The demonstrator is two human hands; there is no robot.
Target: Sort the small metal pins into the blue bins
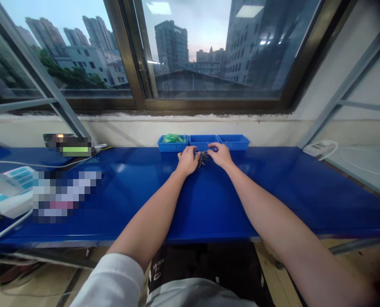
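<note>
A small loose pile of thin metal pieces [203, 158] lies on a glossy blue surface [209, 204], just in front of the middle blue bin [200, 140]. The left hand [188, 161] rests at the pile's left edge, thumb and fingers bent with a narrow gap; whether it grips a piece cannot be told. The right hand [220, 154] is at the pile's right edge, in front of the middle bin, its thumb and fingers curled close together; whether it holds a piece is also unclear. Joined in a row with the middle bin are a left bin [173, 147], heaped with crinkled green plastic [173, 137], and a right bin [233, 145], whose contents are too small to make out. The right hand partly covers the middle bin, so its inside is hard to read. The single metal pieces overlap and blur together. Well to the left of the middle bin, blocky pixelation hides some items; the right forearm runs into dark blur at the frame's edge.
</note>
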